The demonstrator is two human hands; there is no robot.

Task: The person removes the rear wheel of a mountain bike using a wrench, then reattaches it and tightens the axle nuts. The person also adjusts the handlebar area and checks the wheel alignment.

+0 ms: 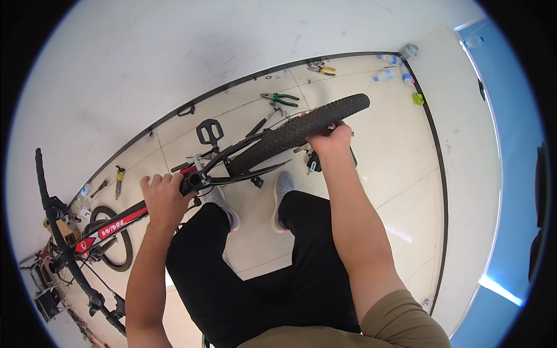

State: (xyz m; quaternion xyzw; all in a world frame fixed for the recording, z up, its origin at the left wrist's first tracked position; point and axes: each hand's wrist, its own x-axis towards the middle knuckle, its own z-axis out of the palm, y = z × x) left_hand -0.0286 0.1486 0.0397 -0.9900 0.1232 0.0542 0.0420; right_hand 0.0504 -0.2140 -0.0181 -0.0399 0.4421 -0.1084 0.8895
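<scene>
A bicycle with a black and red frame [138, 213] lies across my view above my legs. My left hand [162, 196] is closed on the frame, beside the seat-tube junction [192, 181]. My right hand [329, 141] grips the knobby rear tire [348, 104] from the near side, its fingers partly hidden by the wheel. A black pedal [210, 133] sticks up between my hands, and a black fender-like strip [264, 171] runs below the tire. Some black part [314, 162] sits just under my right hand. The dropped-looking handlebar [74, 265] extends along the left.
A white wall [243, 35] borders the tiled floor [406, 191]. Along it lie green-handled pliers [287, 100], a hammer [261, 122], yellow-handled pliers [325, 71], more tools [119, 182], several bottles [384, 75] and a green item [418, 99]. Another wheel [125, 255] lies left; my shoes [283, 185] are below the tire.
</scene>
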